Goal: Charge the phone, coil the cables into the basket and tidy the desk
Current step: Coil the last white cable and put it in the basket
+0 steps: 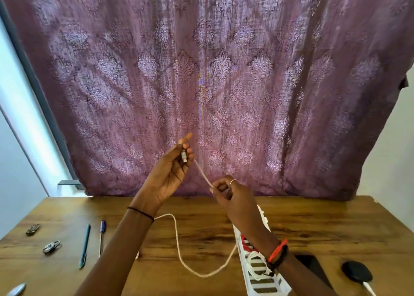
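Left hand: raised, palm toward the camera, fingers loosely curled round the metal plug of a pale cable, forefinger pointing straight up.
Right hand: lower and to the right, thumb and forefinger pinching the same cable, the other fingers curled in (a ring on one).
Cable run: taut between the two hands; a slack loop lay on the desk between the forearms and reached the basket's edge.
Lettering: marks on the plug were too blurred to read.
Basket: white, slotted, under the right forearm, with red and white cords inside.
Phone: dark, flat on the desk just right of the basket, partly hidden by the forearm.
Puck: black, round, near the phone, with a white lead at its near edge.
Pens: two, side by side, left of the left forearm.
Curtain: purple, patterned, hanging behind the desk.
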### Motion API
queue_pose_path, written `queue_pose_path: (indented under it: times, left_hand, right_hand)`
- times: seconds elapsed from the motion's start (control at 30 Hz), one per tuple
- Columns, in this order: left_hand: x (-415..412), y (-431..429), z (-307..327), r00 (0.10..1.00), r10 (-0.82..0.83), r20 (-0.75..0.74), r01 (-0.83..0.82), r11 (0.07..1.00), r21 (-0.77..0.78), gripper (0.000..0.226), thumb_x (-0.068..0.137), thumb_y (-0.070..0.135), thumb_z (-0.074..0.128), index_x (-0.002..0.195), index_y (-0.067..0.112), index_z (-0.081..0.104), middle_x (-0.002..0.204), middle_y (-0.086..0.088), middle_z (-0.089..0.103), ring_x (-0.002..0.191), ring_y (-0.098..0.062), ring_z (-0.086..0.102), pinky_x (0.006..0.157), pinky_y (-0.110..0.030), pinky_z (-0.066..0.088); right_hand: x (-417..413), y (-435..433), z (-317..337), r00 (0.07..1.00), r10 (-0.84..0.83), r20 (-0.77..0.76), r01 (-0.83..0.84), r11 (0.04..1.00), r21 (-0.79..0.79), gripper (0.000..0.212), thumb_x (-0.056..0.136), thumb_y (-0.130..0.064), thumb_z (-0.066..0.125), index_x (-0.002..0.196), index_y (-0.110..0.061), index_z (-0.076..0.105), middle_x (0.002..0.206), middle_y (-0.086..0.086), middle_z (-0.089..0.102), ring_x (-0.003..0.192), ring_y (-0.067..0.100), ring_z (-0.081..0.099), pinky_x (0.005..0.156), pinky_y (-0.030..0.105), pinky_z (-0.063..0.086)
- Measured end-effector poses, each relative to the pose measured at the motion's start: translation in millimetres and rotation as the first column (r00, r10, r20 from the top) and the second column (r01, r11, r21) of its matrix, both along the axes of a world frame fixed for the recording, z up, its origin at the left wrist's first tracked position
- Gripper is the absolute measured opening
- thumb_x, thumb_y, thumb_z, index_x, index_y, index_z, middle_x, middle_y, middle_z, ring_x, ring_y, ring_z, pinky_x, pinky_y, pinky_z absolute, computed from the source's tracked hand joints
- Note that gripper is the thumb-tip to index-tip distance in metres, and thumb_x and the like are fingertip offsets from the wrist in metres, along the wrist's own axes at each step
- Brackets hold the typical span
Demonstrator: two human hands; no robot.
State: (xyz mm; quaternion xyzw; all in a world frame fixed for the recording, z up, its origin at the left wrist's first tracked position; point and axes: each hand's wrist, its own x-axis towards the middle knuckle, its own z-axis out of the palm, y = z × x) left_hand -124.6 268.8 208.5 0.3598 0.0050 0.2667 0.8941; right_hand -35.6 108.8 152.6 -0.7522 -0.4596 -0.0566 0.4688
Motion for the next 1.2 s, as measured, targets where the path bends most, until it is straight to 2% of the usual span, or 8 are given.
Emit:
queue_pose_path:
  times: [0.23,0.37,0.47,0.6,0.73,0.97,1.07,1.2]
  left_hand:
    - [4.7,-8.9,-9.2,0.956,0.284,-0.077,-0.238,0.9,0.366,0.021,0.095,0.011,0.047,0.106,0.013,0.064,0.089,-0.003,0.069,0.082,-0.01,0.069,0.081,-0.022,0.056]
    - [5.5,-15.7,-9.1,0.903,0.427,-0.045,-0.271,0.649,0.711,0.021,0.093,0.003,0.05,0.093,0.015,0.068,0.097,-0.005,0.071,0.09,-0.012,0.068,0.079,-0.017,0.054]
    - [6.2,-16.5,-12.1,0.847,0.531,-0.038,-0.173,0.342,0.924,0.02,0.092,0.009,0.054,0.104,0.016,0.068,0.103,-0.008,0.071,0.089,-0.006,0.065,0.086,-0.018,0.049]
    - [5.6,-13.6,-17.8,0.828,0.561,-0.01,-0.059,0.104,0.993,0.018,0.092,0.007,0.054,0.1,0.006,0.071,0.079,-0.005,0.072,0.051,0.011,0.051,0.056,-0.008,0.039]
    - [-1.7,-11.1,-15.6,0.891,0.446,-0.087,-0.032,0.252,0.967,0.025,0.095,0.004,0.048,0.087,0.019,0.067,0.063,0.017,0.065,0.059,0.012,0.058,0.063,-0.002,0.04]
    - [-11.6,-8.4,-17.7,0.958,0.143,-0.248,0.11,0.618,0.778,0.032,0.1,0.015,0.035,0.096,0.005,0.065,0.053,0.013,0.04,0.049,-0.003,0.039,0.054,-0.011,0.039]
    - [-13.2,-6.6,-18.2,0.965,0.017,-0.263,0.163,0.748,0.644,0.032,0.095,0.022,0.041,0.093,0.004,0.067,0.054,0.011,0.034,0.046,-0.003,0.033,0.053,-0.016,0.043]
    - [-12.8,-6.7,-19.6,0.975,-0.113,-0.19,0.185,0.887,0.423,0.028,0.092,0.025,0.045,0.088,0.008,0.067,0.054,0.011,0.034,0.042,0.0,0.031,0.047,-0.014,0.039]
  right_hand:
    - [-18.6,-10.5,15.4,0.975,0.113,0.192,-0.091,0.988,-0.124,0.027,0.086,-0.018,0.061,0.112,-0.018,0.066,0.102,-0.003,0.06,0.087,0.012,0.062,0.079,0.028,0.052]
    - [-13.4,-9.6,28.9,0.953,0.151,0.263,-0.116,0.983,-0.144,0.027,0.09,-0.012,0.056,0.115,-0.013,0.066,0.106,0.001,0.057,0.087,0.013,0.058,0.078,0.027,0.047]
    - [-9.7,-4.2,40.7,0.958,0.15,0.244,-0.146,0.989,-0.037,0.028,0.09,-0.001,0.055,0.114,-0.007,0.067,0.102,0.007,0.061,0.08,0.003,0.052,0.076,0.011,0.04]
    - [-4.6,3.0,51.3,0.962,0.107,0.252,-0.138,0.985,0.108,0.028,0.085,0.008,0.056,0.108,-0.001,0.069,0.093,0.013,0.065,0.082,-0.007,0.048,0.077,-0.007,0.031]
    - [-0.2,7.2,52.7,0.961,0.111,0.255,-0.142,0.984,0.108,0.025,0.086,0.004,0.058,0.107,-0.004,0.07,0.097,0.012,0.068,0.084,0.014,0.061,0.078,0.007,0.04]
    - [4.7,15.9,51.9,0.98,0.154,0.126,-0.175,0.969,0.176,0.019,0.085,0.0,0.063,0.1,-0.007,0.073,0.089,0.001,0.067,0.078,-0.007,0.055,0.068,0.001,0.036]
    - [3.0,20.9,49.0,0.971,0.224,-0.09,-0.2,0.956,0.215,0.019,0.088,-0.007,0.061,0.099,-0.018,0.073,0.077,-0.014,0.062,0.058,-0.003,0.055,0.059,0.007,0.038]
    - [-0.3,26.2,50.5,0.854,0.339,-0.395,-0.219,0.922,0.319,0.022,0.091,-0.014,0.059,0.092,-0.032,0.072,0.064,0.001,0.062,0.044,0.006,0.043,0.042,0.017,0.036]
